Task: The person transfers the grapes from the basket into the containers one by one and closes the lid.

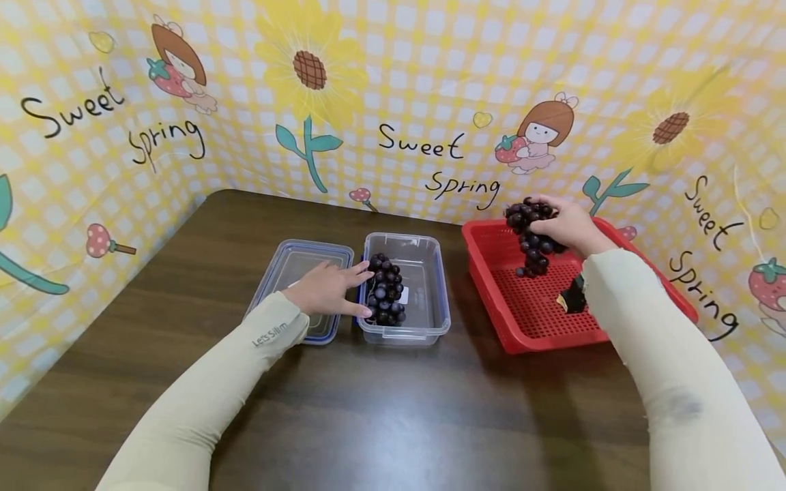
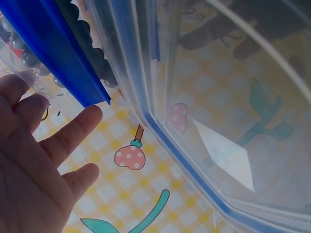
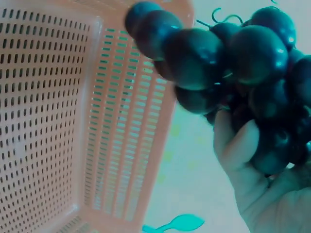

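Note:
In the head view my right hand [image 1: 571, 225] grips a bunch of dark grapes [image 1: 533, 239] above the red basket [image 1: 489, 300]. Up close in the right wrist view, thumb and fingers curl round the grapes [image 3: 257, 48]. A second dark bunch [image 1: 385, 290] lies along the left side of a clear plastic food container [image 1: 445, 300]. My left hand [image 1: 328, 290] has its fingers spread, tips at that container's left rim. From the left wrist, one fingertip meets the edge of the container's blue clip flap [image 2: 53, 48].
Left of the container lies its clear lid [image 1: 279, 273] with a blue seal, partly under my left hand. A small black object [image 1: 574, 296] with a yellowish face shows just below my right wrist, over the basket. A yellow checked cloth [image 1: 417, 82] borders the brown table [image 1: 381, 423].

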Demonstrator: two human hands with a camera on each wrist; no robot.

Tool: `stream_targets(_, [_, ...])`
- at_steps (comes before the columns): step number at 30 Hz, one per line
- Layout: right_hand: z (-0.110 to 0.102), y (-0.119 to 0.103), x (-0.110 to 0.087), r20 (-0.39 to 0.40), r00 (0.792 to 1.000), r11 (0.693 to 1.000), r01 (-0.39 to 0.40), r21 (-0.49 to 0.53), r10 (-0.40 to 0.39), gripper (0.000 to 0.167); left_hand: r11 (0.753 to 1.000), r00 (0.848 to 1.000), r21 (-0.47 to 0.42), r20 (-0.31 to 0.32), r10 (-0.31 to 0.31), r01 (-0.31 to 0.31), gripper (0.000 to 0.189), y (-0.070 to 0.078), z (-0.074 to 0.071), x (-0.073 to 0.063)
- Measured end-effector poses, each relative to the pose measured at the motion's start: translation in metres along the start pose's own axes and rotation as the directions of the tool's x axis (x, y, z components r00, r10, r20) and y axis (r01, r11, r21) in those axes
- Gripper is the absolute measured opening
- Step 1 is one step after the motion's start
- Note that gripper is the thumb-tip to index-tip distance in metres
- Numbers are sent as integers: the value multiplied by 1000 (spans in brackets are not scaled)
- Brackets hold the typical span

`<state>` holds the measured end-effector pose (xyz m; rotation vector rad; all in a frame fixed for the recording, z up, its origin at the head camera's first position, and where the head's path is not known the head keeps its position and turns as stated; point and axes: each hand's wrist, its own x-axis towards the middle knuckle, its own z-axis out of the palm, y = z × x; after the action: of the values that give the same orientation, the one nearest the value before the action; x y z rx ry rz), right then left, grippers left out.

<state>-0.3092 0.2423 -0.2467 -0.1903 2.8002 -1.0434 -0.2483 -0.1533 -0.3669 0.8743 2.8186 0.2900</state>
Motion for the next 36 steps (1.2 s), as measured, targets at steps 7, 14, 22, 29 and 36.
stream_targets(7, [24,-42,9,16,997,997,69,23,-70,55,999,1000,33,-20,9,-8,83,-6,-3,2])
stream_targets(14, [33,-77,11,33,996,995,85,-50,-83,56,998,1000,57,-5,13,-13,83,-5,-6,5])
stream_targets(22, [43,-121,8,14,996,994,93,-63,-92,57,995,999,99,48,-12,8,83,-1,-8,3])
stream_targets(29, [64,-136,11,-5,989,981,147,-128,-149,56,994,998,107,56,-15,9,83,0,-7,1])
stream_targets(36, [84,-133,12,-43,982,969,175,-173,-185,58,995,999,102,35,10,-14,82,0,-7,2])
